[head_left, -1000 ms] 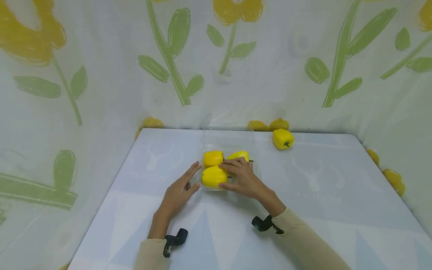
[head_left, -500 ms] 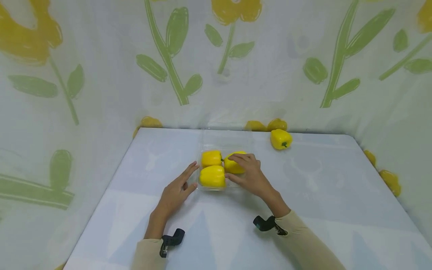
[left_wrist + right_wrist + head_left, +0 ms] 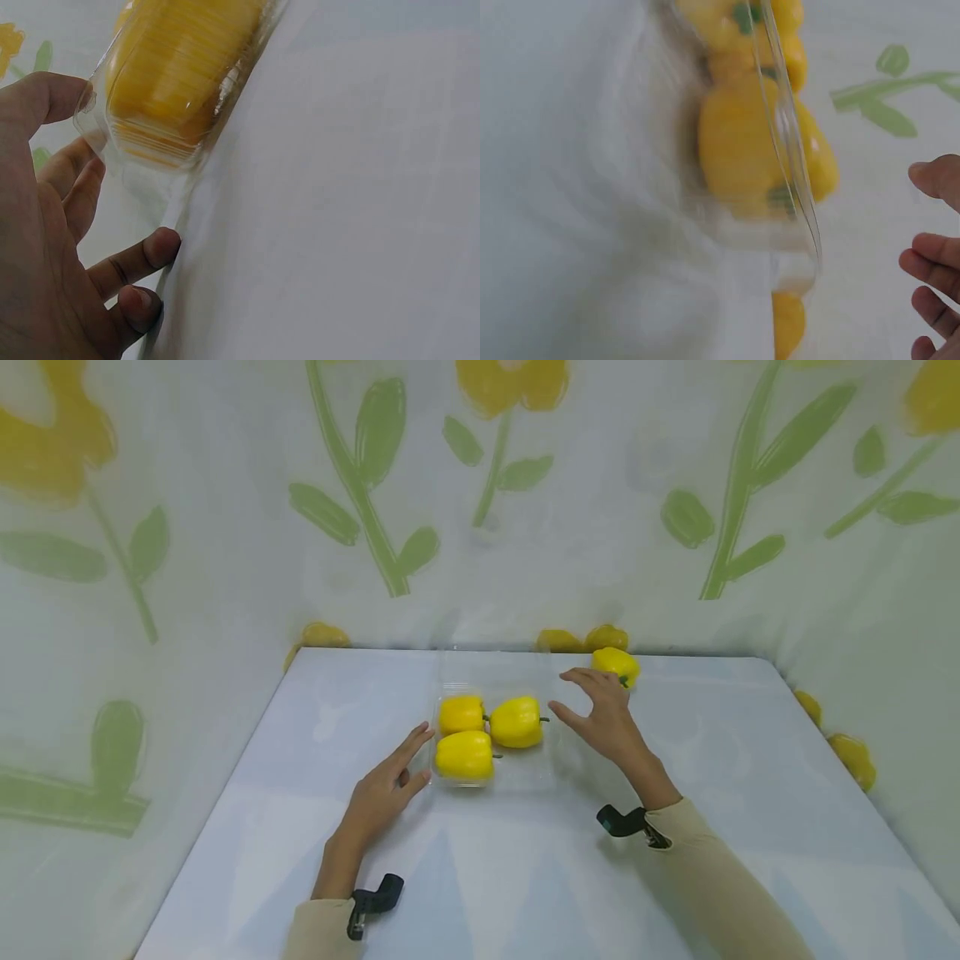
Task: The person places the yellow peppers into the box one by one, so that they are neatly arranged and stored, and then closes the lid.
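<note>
A clear plastic clamshell box (image 3: 528, 772) lies on the table with its lid (image 3: 498, 668) folded back. Inside sit three yellow bell peppers: one at the back left (image 3: 461, 716), one at the front left (image 3: 463, 756) and one on the right (image 3: 515, 723). My left hand (image 3: 382, 789) rests at the box's left side, fingers extended, the thumb (image 3: 71, 97) touching the rim. My right hand (image 3: 603, 718) hovers right of the box with thumb and fingers spread, holding nothing. Just behind it lies another yellow bell pepper (image 3: 615, 667), partly hidden by the fingers.
The white patterned table (image 3: 712, 752) extends on both sides of the box. A cloth backdrop (image 3: 585, 552) printed with flowers stands along its back edge. Each wrist wears a black camera, on the left (image 3: 375, 897) and on the right (image 3: 622, 821).
My right hand has left the peppers in the box and moved right and back toward the loose pepper. My left hand stays at the box's left side. The view has shifted slightly.
</note>
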`<action>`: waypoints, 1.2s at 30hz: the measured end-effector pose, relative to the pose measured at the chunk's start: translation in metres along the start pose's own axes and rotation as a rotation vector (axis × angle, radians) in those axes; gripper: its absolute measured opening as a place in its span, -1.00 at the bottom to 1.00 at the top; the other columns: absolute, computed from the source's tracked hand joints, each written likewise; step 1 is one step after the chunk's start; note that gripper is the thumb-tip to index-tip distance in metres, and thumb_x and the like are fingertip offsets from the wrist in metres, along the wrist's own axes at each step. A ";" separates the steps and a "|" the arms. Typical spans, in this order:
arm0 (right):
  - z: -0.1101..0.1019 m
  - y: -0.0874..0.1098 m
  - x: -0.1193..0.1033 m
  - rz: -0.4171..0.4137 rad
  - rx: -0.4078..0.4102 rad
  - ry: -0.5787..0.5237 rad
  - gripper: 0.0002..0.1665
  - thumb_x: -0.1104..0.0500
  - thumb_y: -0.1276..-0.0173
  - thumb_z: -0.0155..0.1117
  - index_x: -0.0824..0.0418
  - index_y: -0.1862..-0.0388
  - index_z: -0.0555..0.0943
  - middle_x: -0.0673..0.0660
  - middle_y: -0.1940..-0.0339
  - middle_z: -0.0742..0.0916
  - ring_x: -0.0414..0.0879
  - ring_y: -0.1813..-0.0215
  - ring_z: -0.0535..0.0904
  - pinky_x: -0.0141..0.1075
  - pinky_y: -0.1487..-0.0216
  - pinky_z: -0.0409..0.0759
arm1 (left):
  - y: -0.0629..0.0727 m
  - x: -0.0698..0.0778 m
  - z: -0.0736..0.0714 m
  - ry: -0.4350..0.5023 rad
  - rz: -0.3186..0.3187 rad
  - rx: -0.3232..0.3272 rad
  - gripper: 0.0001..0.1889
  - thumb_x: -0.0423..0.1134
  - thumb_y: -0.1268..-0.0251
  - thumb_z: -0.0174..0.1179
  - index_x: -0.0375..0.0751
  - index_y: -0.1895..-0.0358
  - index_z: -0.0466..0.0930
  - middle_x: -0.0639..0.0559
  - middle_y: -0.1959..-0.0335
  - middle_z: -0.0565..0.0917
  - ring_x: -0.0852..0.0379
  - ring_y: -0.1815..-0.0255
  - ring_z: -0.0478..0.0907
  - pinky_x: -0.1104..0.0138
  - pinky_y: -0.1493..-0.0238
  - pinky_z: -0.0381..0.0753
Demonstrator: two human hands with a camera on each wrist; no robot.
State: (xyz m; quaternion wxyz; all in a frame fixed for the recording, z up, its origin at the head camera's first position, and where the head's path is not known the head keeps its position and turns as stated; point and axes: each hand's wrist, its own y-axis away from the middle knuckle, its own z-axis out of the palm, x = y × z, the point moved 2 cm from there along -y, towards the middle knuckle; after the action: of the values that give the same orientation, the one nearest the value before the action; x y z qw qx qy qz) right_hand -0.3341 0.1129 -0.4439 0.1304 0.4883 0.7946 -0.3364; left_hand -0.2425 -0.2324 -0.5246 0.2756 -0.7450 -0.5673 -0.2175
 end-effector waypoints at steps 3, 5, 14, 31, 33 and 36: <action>-0.009 -0.003 0.011 0.059 -0.008 0.031 -0.41 0.01 -0.31 0.45 0.23 -0.24 0.57 0.22 -0.29 0.59 0.20 -0.28 0.30 0.21 -0.11 0.13 | 0.003 0.001 0.001 0.000 -0.012 -0.001 -0.35 0.11 -0.50 0.08 0.42 -0.57 0.09 0.48 -0.56 0.06 0.24 0.38 0.34 0.35 0.46 0.34; -0.014 -0.006 0.019 0.103 -0.014 0.058 -0.39 0.00 -0.32 0.43 0.24 -0.26 0.55 0.24 -0.31 0.57 0.21 -0.29 0.28 0.20 -0.09 0.13 | 0.003 0.002 0.000 0.012 -0.014 0.006 -0.35 0.09 -0.50 0.09 0.43 -0.57 0.09 0.50 -0.56 0.07 0.22 0.38 0.35 0.34 0.45 0.35; -0.025 -0.015 0.059 0.242 0.023 0.173 -0.29 -0.05 -0.34 0.40 0.32 -0.33 0.47 0.35 -0.35 0.49 0.33 -0.32 0.22 0.28 -0.11 0.10 | 0.004 0.001 0.002 0.006 0.002 0.029 -0.35 0.09 -0.50 0.08 0.45 -0.57 0.08 0.49 -0.55 0.08 0.23 0.39 0.35 0.35 0.47 0.33; -0.029 -0.021 0.106 0.337 0.020 0.265 -0.11 -0.15 -0.30 0.38 0.41 -0.37 0.37 0.43 -0.32 0.43 0.41 -0.27 0.20 0.29 -0.07 0.10 | 0.005 0.002 0.007 0.005 -0.001 0.037 -0.36 0.11 -0.50 0.07 0.45 -0.56 0.09 0.52 -0.55 0.07 0.24 0.37 0.35 0.35 0.46 0.33; -0.028 -0.022 0.108 0.345 0.019 0.264 -0.09 -0.16 -0.30 0.38 0.42 -0.38 0.35 0.43 -0.30 0.43 0.41 -0.26 0.19 0.29 -0.06 0.10 | 0.004 0.002 0.006 -0.002 0.003 0.039 -0.36 0.12 -0.50 0.07 0.48 -0.56 0.08 0.51 -0.55 0.07 0.24 0.37 0.35 0.35 0.46 0.33; -0.027 -0.023 0.110 0.354 0.009 0.263 -0.06 -0.19 -0.29 0.38 0.42 -0.38 0.33 0.44 -0.30 0.42 0.40 -0.25 0.18 0.29 -0.05 0.10 | 0.004 0.000 0.006 0.000 0.000 0.037 -0.37 0.13 -0.50 0.06 0.49 -0.56 0.07 0.51 -0.55 0.07 0.24 0.37 0.35 0.36 0.46 0.33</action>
State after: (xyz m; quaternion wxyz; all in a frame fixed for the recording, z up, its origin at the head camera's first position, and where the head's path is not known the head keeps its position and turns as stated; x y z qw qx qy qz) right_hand -0.4046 0.1993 -0.4737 0.0804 0.6606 0.7050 -0.2450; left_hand -0.2388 -0.2289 -0.5294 0.2893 -0.7398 -0.5711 -0.2071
